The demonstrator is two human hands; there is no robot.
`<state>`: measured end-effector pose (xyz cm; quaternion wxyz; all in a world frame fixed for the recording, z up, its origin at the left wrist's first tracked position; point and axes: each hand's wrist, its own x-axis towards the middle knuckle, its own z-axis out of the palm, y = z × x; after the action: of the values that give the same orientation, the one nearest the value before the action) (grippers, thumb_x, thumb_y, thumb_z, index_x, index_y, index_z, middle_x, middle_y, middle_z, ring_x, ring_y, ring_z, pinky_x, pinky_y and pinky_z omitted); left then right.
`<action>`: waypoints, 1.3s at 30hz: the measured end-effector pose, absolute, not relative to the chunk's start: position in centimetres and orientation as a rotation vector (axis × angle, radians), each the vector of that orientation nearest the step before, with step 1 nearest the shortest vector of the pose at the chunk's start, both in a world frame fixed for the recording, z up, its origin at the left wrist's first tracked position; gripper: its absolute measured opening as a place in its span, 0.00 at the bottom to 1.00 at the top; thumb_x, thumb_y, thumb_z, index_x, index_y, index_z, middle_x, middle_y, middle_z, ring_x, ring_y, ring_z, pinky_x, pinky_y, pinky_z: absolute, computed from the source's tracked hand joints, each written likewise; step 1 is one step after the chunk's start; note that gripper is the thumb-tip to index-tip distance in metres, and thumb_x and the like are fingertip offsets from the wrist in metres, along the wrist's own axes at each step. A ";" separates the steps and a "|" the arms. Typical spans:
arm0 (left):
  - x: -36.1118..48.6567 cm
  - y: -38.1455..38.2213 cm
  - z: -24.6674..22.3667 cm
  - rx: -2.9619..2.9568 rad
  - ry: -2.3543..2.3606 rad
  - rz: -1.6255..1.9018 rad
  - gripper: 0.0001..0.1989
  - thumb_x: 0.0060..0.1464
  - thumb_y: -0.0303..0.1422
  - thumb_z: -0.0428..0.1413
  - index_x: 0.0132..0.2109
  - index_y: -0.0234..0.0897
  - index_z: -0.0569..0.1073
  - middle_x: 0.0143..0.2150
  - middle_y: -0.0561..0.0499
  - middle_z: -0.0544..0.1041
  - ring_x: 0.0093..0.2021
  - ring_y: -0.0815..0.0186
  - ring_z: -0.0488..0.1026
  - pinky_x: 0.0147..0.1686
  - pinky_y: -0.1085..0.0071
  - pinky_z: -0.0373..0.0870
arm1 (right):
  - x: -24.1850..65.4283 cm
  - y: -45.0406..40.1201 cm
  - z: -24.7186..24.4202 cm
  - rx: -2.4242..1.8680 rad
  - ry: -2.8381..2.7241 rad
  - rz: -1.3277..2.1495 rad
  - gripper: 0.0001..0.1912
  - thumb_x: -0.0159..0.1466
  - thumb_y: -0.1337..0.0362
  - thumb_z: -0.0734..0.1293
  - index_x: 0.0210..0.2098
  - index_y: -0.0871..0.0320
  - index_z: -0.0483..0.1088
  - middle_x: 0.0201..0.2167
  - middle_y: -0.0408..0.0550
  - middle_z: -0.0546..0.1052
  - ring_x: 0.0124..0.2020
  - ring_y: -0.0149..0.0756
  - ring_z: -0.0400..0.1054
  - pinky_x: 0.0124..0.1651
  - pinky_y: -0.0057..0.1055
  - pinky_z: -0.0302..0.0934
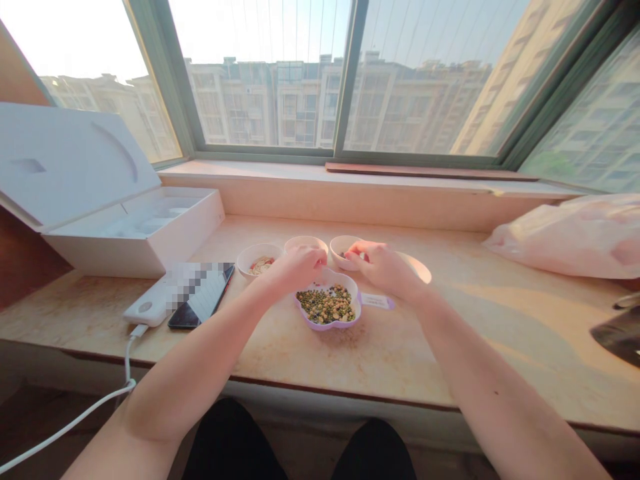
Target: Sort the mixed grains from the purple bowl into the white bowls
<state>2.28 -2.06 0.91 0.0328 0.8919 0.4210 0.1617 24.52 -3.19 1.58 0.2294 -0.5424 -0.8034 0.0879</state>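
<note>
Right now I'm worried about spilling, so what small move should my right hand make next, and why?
Perhaps ease the right hand slightly farther over the white bowl at its fingertips before parting them: they are only at its right side, and the purple-edged dish of mixed beans sits close by. I can't tell whether they hold anything.

The handle label (375, 301) on the purple-edged bowl (327, 326) bears small print, too blurred to read.
</note>
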 end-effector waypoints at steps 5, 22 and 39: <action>2.5 -4.1 1.3 2.809 1.101 -0.009 0.08 0.57 0.27 0.54 0.35 0.38 0.78 0.42 0.47 0.81 0.38 0.63 0.76 0.36 0.69 0.69 | 29.1 -1.2 2.4 -1.885 -2.096 0.152 0.12 0.65 0.55 0.66 0.34 0.55 0.78 0.32 0.51 0.81 0.35 0.41 0.72 0.36 0.32 0.58; 3.4 -3.8 -0.7 2.821 1.028 -0.016 0.15 0.60 0.21 0.50 0.41 0.37 0.81 0.49 0.46 0.80 0.46 0.61 0.77 0.45 0.68 0.69 | 33.4 0.7 1.7 -2.156 -2.091 0.429 0.09 0.53 0.66 0.71 0.33 0.55 0.82 0.37 0.50 0.84 0.35 0.41 0.76 0.29 0.29 0.61; 3.1 -2.9 -1.5 2.715 0.892 0.273 0.32 0.49 0.13 0.45 0.55 0.43 0.75 0.55 0.49 0.76 0.51 0.64 0.75 0.45 0.74 0.70 | 31.9 0.0 2.1 -2.214 -2.135 0.314 0.14 0.60 0.67 0.70 0.44 0.57 0.82 0.48 0.54 0.84 0.47 0.44 0.78 0.42 0.32 0.67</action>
<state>3.12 -2.91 -1.51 0.1352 0.9370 0.3080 0.0941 31.91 0.03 2.11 0.0251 -0.7159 -0.6903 0.1015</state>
